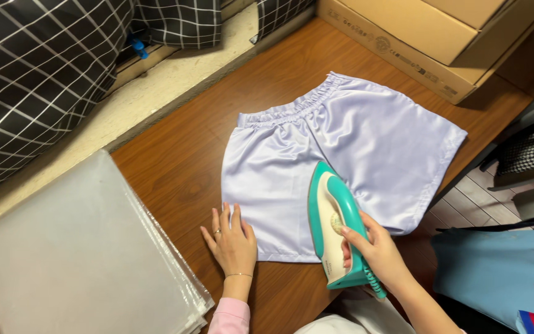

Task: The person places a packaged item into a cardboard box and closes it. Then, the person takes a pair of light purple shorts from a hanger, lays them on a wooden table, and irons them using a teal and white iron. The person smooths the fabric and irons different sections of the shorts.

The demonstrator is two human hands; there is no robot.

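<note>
Shorts (341, 148) of pale lilac lie mid-tabletop (180, 154); our right hand (375, 250) is clamped on a teal iron (332, 222), our left hand (233, 241) pressed flat, fingers together, on their hem.

Head camera looks steeply down (close) at the table (174, 161).

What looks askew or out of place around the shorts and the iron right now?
Nothing is spilled or damaged. The lilac shorts lie flat but turned at an angle to the wooden table, one leg hem reaching its edge. The right hand grips the teal iron; the left hand pins the hem.
</note>
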